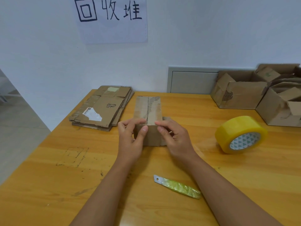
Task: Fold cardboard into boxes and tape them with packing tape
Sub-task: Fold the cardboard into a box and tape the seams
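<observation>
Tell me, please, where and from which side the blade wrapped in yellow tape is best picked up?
Probably by the wrapped blade handle end, coming from above and pinching its long edges. It lies flat on the table, its bare metal tip pointing up-left, so the taped right half is the safer grip. The right hand is nearer.

Matt cardboard box (149,110), glossy yellow tape roll (241,134), scuffed wooden table (65,185).

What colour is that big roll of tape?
The big packing tape roll is yellow, with a white, green-triangled core; head view.
</observation>
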`<state>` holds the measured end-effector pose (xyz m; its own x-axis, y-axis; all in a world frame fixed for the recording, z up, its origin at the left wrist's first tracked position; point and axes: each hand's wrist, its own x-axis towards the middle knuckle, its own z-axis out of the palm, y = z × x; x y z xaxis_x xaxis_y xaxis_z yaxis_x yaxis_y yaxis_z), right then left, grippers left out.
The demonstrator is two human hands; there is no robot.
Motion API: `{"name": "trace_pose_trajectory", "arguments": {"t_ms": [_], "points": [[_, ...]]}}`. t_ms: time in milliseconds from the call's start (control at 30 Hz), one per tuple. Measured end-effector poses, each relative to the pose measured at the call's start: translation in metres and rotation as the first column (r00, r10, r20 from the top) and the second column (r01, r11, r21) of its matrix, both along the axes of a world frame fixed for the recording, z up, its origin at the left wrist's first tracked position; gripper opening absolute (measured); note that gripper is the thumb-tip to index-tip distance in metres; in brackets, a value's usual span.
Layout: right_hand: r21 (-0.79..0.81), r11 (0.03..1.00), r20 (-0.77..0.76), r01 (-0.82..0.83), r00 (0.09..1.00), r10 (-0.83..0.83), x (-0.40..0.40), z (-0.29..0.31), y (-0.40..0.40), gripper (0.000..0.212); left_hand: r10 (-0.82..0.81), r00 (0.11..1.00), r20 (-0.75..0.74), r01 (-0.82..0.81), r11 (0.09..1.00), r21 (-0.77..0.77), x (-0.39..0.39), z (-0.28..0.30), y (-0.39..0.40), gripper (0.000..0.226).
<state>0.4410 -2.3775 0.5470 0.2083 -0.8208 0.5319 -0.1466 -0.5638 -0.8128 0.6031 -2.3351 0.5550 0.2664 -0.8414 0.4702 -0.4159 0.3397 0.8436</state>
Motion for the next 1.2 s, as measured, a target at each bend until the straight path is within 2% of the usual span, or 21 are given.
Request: {"name": "trace_pose_trajectory", "arguments": {"t_ms": [67,200,300,433,533,633,700,800,867,967,1067,1133,1200], "points": [[0.005,1.0,0.027,0.015,1.0,-0.015,0.002,0.0,-0.001,0.022,-0.007,0.999,-0.043,0.008,1.0,0.026,0.003,-0.001,0.001,0.017],[0.028,0.999,0.048,-0.019,0.999,0.017,0.005,0.0,-0.002,0.025,0.026,0.997,-0.071,-0.029,0.998,-0.047,0.008,0.0,-0.001,0.011],[0.057,0.997,0.049,-0.046,0.998,0.043,0.005,0.003,-0.001,0.026,0.023,0.997,-0.076,-0.026,0.999,-0.041,0.007,0.0,-0.001,0.008],[0.06,0.995,-0.04,-0.085,0.995,0.087,0.001,0.01,0.0,0.024,0.007,0.998,-0.063,-0.009,0.999,-0.035,0.008,0.0,0.002,0.013],[0.182,0.968,-0.122,-0.17,0.973,0.194,-0.004,0.033,-0.001,0.042,0.049,0.991,-0.123,-0.05,0.999,-0.005,0.017,0.008,-0.001,0.013],[0.214,0.976,-0.197,0.026,0.98,0.017,-0.003,0.059,-0.017,0.051,0.088,0.965,-0.247,-0.076,0.995,0.057,0.024,0.019,-0.004,0.02],[0.283,0.955,-0.233,0.093,0.972,-0.026,-0.001,0.07,-0.033,0.055,0.12,0.949,-0.293,-0.094,0.99,0.101,0.027,0.025,-0.004,0.023],[0.426,0.905,-0.303,0.022,0.946,0.12,0.003,0.076,-0.048,0.06,0.13,0.95,-0.283,-0.096,0.987,0.13,0.034,0.027,-0.009,0.025],[0.449,0.893,-0.37,-0.045,0.9,0.231,0.004,0.077,-0.051,0.056,0.119,0.959,-0.256,-0.08,0.984,0.156,0.039,0.028,-0.014,0.025],[0.35,0.937,-0.492,-0.013,0.849,0.195,0.0,0.075,-0.051,0.052,0.159,0.97,-0.182,-0.123,0.973,0.194,0.042,0.034,-0.02,0.018],[0.207,0.975,-0.614,0.084,0.787,0.063,-0.006,0.07,-0.043,0.049,0.316,0.946,-0.068,-0.306,0.944,0.123,0.039,0.042,-0.017,0.017],[0.088,0.981,-0.68,0.174,0.73,-0.069,-0.008,0.068,-0.033,0.048,0.356,0.932,0.068,-0.359,0.932,0.042,0.027,0.046,-0.012,0.02],[-0.056,0.969,-0.706,0.242,0.677,-0.21,-0.006,0.067,-0.022,0.042,0.321,0.919,0.23,-0.326,0.945,-0.018,0.013,0.045,-0.009,0.024]]}}
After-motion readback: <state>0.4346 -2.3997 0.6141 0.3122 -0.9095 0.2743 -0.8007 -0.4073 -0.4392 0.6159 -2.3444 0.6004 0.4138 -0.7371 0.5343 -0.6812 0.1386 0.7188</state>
